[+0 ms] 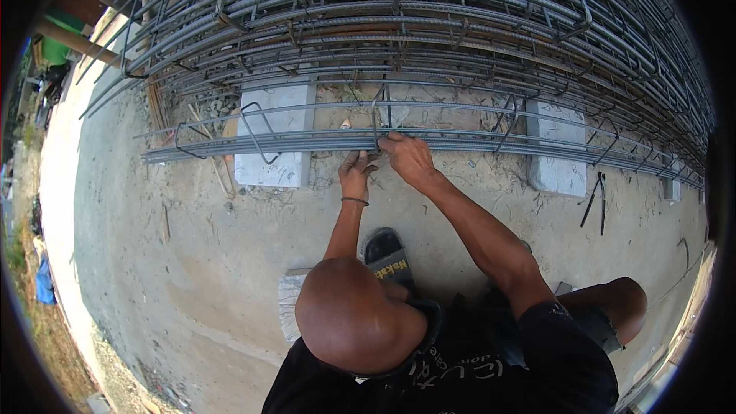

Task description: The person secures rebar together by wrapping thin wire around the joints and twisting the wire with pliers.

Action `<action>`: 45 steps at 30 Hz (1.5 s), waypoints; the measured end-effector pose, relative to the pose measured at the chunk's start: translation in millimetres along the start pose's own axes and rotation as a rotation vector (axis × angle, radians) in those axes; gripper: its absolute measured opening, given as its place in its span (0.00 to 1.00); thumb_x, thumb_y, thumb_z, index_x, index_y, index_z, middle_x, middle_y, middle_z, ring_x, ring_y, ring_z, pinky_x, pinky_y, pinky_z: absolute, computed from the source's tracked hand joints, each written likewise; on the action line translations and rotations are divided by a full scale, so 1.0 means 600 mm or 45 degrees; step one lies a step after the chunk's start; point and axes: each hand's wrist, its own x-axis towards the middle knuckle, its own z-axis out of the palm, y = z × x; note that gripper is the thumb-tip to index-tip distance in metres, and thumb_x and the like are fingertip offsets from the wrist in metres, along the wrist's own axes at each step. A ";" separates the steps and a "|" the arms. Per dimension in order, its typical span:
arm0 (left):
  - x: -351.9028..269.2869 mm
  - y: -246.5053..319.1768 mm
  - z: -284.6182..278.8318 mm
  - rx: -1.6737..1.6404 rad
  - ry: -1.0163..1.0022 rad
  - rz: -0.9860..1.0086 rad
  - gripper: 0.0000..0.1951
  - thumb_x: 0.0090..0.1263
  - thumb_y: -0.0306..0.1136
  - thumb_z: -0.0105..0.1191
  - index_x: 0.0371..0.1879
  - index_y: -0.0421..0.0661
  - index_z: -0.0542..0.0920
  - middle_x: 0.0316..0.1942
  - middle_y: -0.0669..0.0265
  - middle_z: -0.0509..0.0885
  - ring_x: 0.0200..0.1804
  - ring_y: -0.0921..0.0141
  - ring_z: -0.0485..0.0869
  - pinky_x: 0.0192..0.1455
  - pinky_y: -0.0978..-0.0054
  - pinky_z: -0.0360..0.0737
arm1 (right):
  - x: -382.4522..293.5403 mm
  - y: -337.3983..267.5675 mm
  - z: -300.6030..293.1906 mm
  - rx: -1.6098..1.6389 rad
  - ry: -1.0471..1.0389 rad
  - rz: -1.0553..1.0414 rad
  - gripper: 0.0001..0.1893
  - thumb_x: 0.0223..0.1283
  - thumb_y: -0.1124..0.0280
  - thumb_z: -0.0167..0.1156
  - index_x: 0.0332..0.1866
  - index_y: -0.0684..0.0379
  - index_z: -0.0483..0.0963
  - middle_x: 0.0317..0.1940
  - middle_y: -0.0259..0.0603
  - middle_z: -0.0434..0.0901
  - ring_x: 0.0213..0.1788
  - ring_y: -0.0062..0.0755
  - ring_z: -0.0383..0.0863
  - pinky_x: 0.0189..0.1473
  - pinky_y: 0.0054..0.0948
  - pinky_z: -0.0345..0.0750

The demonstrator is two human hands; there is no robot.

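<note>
A bundle of steel reinforcing bars (322, 144) lies across white blocks, with rectangular wire stirrups around it. My left hand (355, 169) is at the near side of the bundle, fingertips against the lowest bars beside the middle stirrup (375, 112). Whether it grips anything is hidden. Just right of it, my right hand (407, 155) pinches that stirrup at its lower corner, fingers over the bars. Other stirrups, one tilted (259, 132) at the left and one (508, 123) at the right, stand along the bars. Black-handled pincers (601, 204) lie on the ground at the right.
Stacked rebar cages (402, 23) fill the far side. White blocks (273, 169) (556, 175) stand under the bundle. Wire scraps and small stones (218, 108) litter the concrete ground. My bent knee (356, 310) and sandalled foot (391, 259) are close below the hands.
</note>
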 end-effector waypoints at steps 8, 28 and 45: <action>0.043 -0.007 -0.037 0.271 -0.205 0.121 0.06 0.66 0.23 0.50 0.39 0.38 0.79 0.30 0.63 0.82 0.30 0.74 0.80 0.30 0.77 0.76 | 0.000 -0.040 0.019 -0.037 0.073 0.100 0.11 0.48 0.78 0.53 0.39 0.58 0.76 0.36 0.43 0.77 0.32 0.47 0.81 0.32 0.39 0.78; 0.004 -0.011 -0.022 0.977 -0.107 0.418 0.03 0.62 0.23 0.56 0.31 0.37 0.81 0.25 0.67 0.82 0.26 0.78 0.76 0.31 0.79 0.73 | -0.063 -0.060 0.066 0.446 0.398 0.344 0.02 0.52 0.81 0.56 0.31 0.66 0.71 0.26 0.55 0.77 0.30 0.56 0.78 0.30 0.44 0.75; 0.025 0.088 -0.003 0.991 -0.378 -0.202 0.07 0.60 0.28 0.61 0.24 0.36 0.83 0.19 0.69 0.79 0.22 0.80 0.71 0.23 0.81 0.66 | -0.069 -0.054 0.057 0.636 0.234 0.409 0.02 0.53 0.81 0.55 0.31 0.67 0.71 0.28 0.60 0.76 0.34 0.57 0.79 0.33 0.44 0.74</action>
